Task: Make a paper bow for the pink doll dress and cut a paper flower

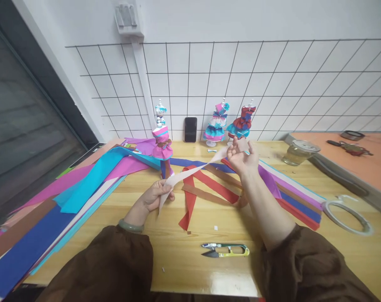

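A pale pink-white paper strip (190, 171) stretches between my hands, slightly twisted along its length. My left hand (157, 195) pinches its near end between thumb and fingers, and a short tail hangs below. Palm turned up, my right hand (243, 158) has the far end at its curled fingers. Beneath the strip lie a folded red strip (215, 186) and a brown strip (206, 195). Just beyond my left hand stands a small dress-form figure (161, 144) in pink and blue. Yellow-handled thread snips (224, 250) rest on the wooden table (184, 272), nearer to me.
Many coloured strips (83, 180) spread over the left side; more strips (297, 199) lie at right. Two dressed figures, one pink-blue (216, 125) and one red (243, 121), stand by a phone (190, 129). A tape roll (347, 218) and a lidded cup (300, 152) are at right.
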Available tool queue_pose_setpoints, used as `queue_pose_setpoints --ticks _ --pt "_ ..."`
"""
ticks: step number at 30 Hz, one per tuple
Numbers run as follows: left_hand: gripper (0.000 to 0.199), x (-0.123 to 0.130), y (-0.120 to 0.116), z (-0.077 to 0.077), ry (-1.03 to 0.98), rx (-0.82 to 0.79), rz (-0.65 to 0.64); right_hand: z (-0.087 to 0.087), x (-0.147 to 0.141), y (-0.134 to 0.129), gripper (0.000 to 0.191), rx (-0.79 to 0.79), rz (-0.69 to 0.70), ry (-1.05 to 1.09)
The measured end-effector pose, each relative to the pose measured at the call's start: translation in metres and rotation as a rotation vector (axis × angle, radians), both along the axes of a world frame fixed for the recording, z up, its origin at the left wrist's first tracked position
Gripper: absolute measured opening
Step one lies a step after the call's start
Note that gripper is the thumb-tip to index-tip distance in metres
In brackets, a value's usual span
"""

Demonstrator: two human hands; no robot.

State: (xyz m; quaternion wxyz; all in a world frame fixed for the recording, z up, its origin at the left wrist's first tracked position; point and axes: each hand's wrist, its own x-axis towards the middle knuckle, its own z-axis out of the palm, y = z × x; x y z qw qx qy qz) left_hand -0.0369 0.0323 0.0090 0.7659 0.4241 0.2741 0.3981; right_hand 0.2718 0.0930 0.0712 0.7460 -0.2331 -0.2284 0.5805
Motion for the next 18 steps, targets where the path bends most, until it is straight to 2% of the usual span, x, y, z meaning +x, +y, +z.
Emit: queue_pose_setpoints --ticks 4,7,11,13,16,18 --pt "0.021 0.0 0.003 -0.005 0.01 -0.028 0.044 -0.01 0.007 0.008 0.028 -0.156 -0.088 0.266" --pt "0.018 -0.001 0.005 -0.009 -0.011 -0.027 0.059 0.005 0.005 0.0 0.022 -0.098 -0.041 0.248" --pt "0.016 -0.002 0.007 -0.009 -0.024 -0.031 0.073 0.041 -0.01 -0.024 0.014 0.118 0.11 0.018" --pt "0.015 -0.001 0.006 -0.007 -0.039 -0.023 0.082 0.056 -0.024 -0.039 0.016 0.188 0.101 -0.133" --pt "0.015 0.001 0.005 -0.004 -0.073 -0.026 0.084 0.063 -0.055 -0.064 0.016 0.27 0.052 -0.367" --pt "0.016 0.001 0.004 -0.002 -0.095 -0.041 0.087 0.06 -0.081 -0.083 0.016 0.375 0.099 -0.55"
